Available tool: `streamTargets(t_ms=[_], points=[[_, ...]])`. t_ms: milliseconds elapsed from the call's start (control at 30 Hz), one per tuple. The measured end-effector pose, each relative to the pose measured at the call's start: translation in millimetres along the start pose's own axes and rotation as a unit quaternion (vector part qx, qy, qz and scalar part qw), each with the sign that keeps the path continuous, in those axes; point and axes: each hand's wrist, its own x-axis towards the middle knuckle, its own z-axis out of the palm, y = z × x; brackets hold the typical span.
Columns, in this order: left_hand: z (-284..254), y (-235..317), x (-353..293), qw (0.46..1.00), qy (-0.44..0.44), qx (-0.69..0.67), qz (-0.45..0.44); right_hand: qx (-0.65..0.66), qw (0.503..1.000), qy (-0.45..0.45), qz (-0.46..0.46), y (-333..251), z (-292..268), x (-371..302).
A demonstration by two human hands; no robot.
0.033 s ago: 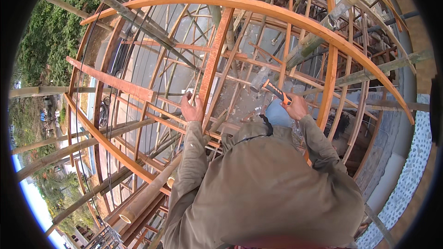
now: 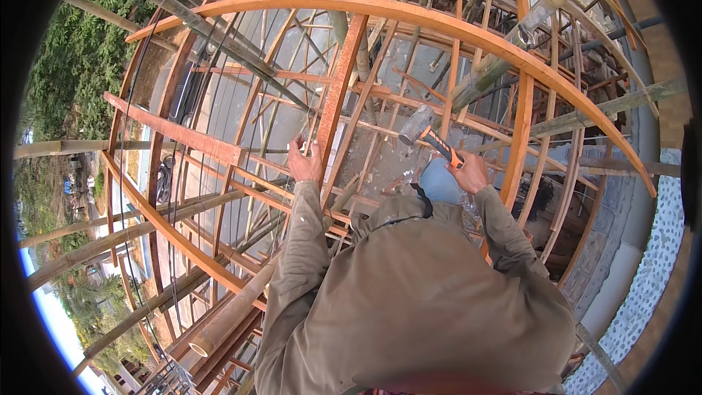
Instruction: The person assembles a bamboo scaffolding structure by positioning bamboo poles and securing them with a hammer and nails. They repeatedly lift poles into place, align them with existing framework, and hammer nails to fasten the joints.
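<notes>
Hammer held at right, left hand raised beside a timber beam.
The right hand is closed around the lower handle of the hammer, apparently to keep its head free, pointing toward the beam. The left hand has its fingers parted near the beam's left edge, perhaps for steadying; whether it pinches anything small cannot be told. Beyond stand curved timber, then trees.

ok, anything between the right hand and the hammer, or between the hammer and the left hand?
Nothing visible between right hand and hammer; it's gripped. Between hammer and left hand, a reddish wooden beam crosses the view; can't tell if it's high enough to block.
</notes>
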Motion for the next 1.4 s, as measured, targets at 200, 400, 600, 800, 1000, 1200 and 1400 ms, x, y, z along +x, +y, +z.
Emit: streamTargets(t_ms=[200, 400, 600, 800, 1000, 1200, 1400], points=[[105.7, 52.0, 83.9, 0.932, -0.1, 0.337, -0.09, 0.136, 0.986, 0.037, 0.086, 53.4, -24.4, 2.1], [124.8, 61.1, 103.4, 0.874, -0.201, 0.385, -0.217, 0.251, 0.954, 0.059, 0.153, 80.9, -56.7, 13.2], [133.1, 51.5, 104.2, 0.876, -0.174, 0.388, -0.227, 0.361, 0.9, 0.042, 0.241, 70.2, -97.3, 49.2], [131.7, 49.5, 104.2, 0.885, -0.177, 0.367, -0.224, 0.415, 0.872, 0.037, 0.256, 57.9, -119.5, 81.0], [133.0, 47.3, 103.1, 0.879, -0.187, 0.377, -0.224, 0.391, 0.887, 0.044, 0.242, 48.2, -125.8, 100.2], [130.3, 47.0, 102.5, 0.881, -0.191, 0.381, -0.206, 0.386, 0.898, 0.069, 0.2, 31.3, -116.6, 139.7], [129.8, 52.2, 101.9, 0.892, -0.172, 0.349, -0.23, 0.354, 0.919, 0.066, 0.161, -8.1, -116.1, 221.6]])
